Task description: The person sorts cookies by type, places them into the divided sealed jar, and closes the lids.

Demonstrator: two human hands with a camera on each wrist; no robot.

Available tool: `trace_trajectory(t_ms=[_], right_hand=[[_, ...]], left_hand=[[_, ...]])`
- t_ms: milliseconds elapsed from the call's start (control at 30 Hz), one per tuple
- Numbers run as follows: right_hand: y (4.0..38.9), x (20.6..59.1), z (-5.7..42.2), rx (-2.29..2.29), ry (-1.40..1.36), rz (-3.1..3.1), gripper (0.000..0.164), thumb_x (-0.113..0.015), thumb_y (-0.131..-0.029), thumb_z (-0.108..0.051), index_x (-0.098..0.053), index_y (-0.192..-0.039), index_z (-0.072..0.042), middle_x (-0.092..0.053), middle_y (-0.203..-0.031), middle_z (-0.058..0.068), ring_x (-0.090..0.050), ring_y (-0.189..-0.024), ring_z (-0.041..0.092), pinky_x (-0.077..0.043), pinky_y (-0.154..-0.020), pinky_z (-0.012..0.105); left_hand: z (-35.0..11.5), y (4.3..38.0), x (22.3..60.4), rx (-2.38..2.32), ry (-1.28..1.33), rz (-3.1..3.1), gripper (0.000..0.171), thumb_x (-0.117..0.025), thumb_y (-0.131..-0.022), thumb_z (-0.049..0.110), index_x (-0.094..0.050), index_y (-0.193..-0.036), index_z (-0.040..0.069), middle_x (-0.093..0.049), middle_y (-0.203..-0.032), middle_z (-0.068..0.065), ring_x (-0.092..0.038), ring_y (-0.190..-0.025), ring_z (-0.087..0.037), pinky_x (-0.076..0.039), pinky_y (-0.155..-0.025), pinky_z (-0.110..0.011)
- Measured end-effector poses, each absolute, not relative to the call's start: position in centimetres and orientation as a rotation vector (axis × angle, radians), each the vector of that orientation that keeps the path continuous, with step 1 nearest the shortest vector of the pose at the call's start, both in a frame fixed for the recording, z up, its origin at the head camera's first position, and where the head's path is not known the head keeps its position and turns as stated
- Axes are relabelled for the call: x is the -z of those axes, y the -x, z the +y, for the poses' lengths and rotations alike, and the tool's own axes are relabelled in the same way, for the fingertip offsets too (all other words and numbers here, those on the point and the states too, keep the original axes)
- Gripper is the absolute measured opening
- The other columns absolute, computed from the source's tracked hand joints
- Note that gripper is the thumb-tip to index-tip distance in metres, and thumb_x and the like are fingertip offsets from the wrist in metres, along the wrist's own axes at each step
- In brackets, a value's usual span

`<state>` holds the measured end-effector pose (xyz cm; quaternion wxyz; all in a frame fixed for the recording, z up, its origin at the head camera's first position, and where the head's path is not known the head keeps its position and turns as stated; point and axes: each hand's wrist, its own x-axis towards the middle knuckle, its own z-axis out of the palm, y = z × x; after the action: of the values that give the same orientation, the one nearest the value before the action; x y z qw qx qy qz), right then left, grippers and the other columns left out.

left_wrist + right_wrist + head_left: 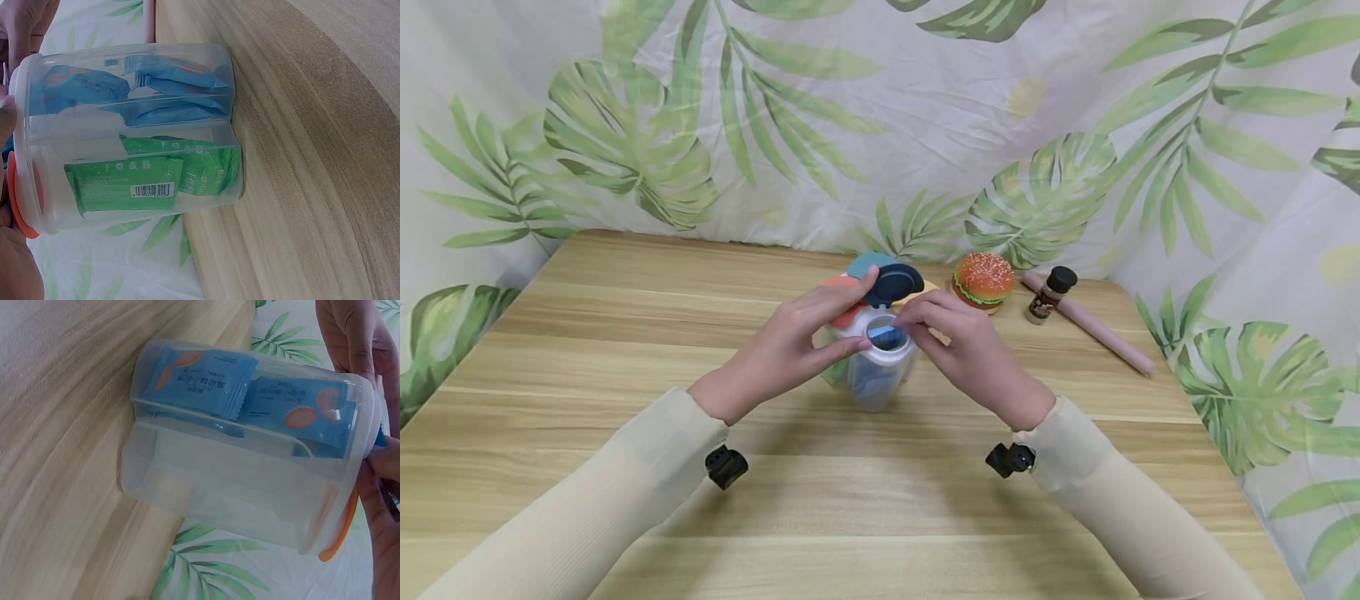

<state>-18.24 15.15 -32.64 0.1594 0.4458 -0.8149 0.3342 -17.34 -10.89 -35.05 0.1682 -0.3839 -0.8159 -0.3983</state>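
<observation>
A clear plastic divided container stands upright with a white rim. Its dark blue flap lid is raised over the front compartment. Blue packets fill that compartment, and green packets lie in the neighbouring one. My left hand stretches its fingers against the raised flap, its thumb touching the rim. At the opening, my right hand has thumb and fingertips together, pinching a blue packet whose edge shows there. The flap's orange neighbour is down.
Behind the container to the right sits a toy hamburger. Beside it are a small dark-capped bottle and a pale pink rod. A leaf-patterned cloth hangs along the back edge of the wooden table.
</observation>
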Motion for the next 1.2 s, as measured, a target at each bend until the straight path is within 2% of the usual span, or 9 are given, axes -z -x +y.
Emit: trace_trajectory(t_ms=[200, 367, 533, 633, 900, 1100, 1200], right_hand=[[18.1, 32.4, 15.3, -0.774, -1.338, -2.35, 0.019, -0.068, -0.097, 0.006, -0.077, -0.112, -0.001, -0.068, -0.116, 0.011, -0.068, -0.108, 0.023, -0.062, -0.088, 0.032], [17.8, 32.1, 15.4, -0.538, -1.385, -2.379, 0.027, -0.065, -0.098, 0.009, -0.075, -0.121, -0.003, -0.063, -0.124, 0.013, -0.064, -0.118, 0.025, -0.061, -0.093, 0.031], [17.5, 32.0, 15.3, -0.39, -1.406, -2.387, 0.027, -0.064, -0.097, 0.011, -0.077, -0.113, -0.007, -0.063, -0.124, 0.012, -0.062, -0.114, 0.024, -0.059, -0.092, 0.029], [17.5, 32.1, 15.2, -0.382, -1.406, -2.4, 0.026, -0.064, -0.097, 0.011, -0.078, -0.11, -0.007, -0.063, -0.124, 0.012, -0.06, -0.113, 0.024, -0.059, -0.091, 0.029], [17.7, 32.4, 15.7, -0.66, -1.395, -2.41, 0.023, -0.063, -0.099, 0.008, -0.076, -0.113, -0.004, -0.064, -0.128, 0.014, -0.063, -0.124, 0.027, -0.061, -0.096, 0.034], [18.4, 32.6, 15.9, -1.03, -1.286, -2.297, 0.016, -0.068, -0.098, 0.004, -0.074, -0.111, -0.003, -0.071, -0.111, 0.009, -0.068, -0.103, 0.018, -0.06, -0.087, 0.025], [18.9, 32.7, 16.2, -1.147, -1.16, -2.218, 0.01, -0.069, -0.096, 0.006, -0.071, -0.104, 0.002, -0.071, -0.101, 0.012, -0.065, -0.093, 0.013, -0.059, -0.082, 0.019]], left_hand=[[-10.8, 17.3, 35.0, 1.124, 1.088, -2.316, 0.082, -0.082, -0.092, 0.012, -0.04, -0.162, 0.012, -0.067, -0.139, -0.008, -0.061, -0.128, -0.02, -0.049, -0.114, -0.039], [-10.8, 17.3, 35.0, 1.115, 1.089, -2.313, 0.082, -0.081, -0.092, 0.011, -0.04, -0.162, 0.013, -0.066, -0.143, -0.009, -0.06, -0.13, -0.022, -0.05, -0.113, -0.04], [-10.7, 17.3, 35.0, 1.121, 1.082, -2.315, 0.082, -0.082, -0.091, 0.01, -0.041, -0.162, 0.012, -0.064, -0.146, -0.01, -0.059, -0.135, -0.025, -0.049, -0.115, -0.042], [-10.7, 17.3, 35.0, 1.128, 1.077, -2.318, 0.082, -0.082, -0.091, 0.01, -0.04, -0.162, 0.013, -0.064, -0.147, -0.01, -0.059, -0.136, -0.025, -0.049, -0.115, -0.042], [-10.8, 17.3, 34.9, 1.125, 1.077, -2.319, 0.082, -0.082, -0.091, 0.011, -0.04, -0.162, 0.013, -0.061, -0.151, -0.01, -0.058, -0.137, -0.024, -0.049, -0.115, -0.042], [-10.8, 17.3, 34.8, 1.139, 1.082, -2.317, 0.083, -0.083, -0.09, 0.01, -0.04, -0.162, 0.012, -0.064, -0.147, -0.01, -0.058, -0.136, -0.025, -0.049, -0.116, -0.042], [-10.8, 17.3, 34.8, 1.137, 1.085, -2.319, 0.083, -0.083, -0.09, 0.011, -0.04, -0.162, 0.011, -0.066, -0.143, -0.009, -0.059, -0.134, -0.024, -0.048, -0.116, -0.041]])
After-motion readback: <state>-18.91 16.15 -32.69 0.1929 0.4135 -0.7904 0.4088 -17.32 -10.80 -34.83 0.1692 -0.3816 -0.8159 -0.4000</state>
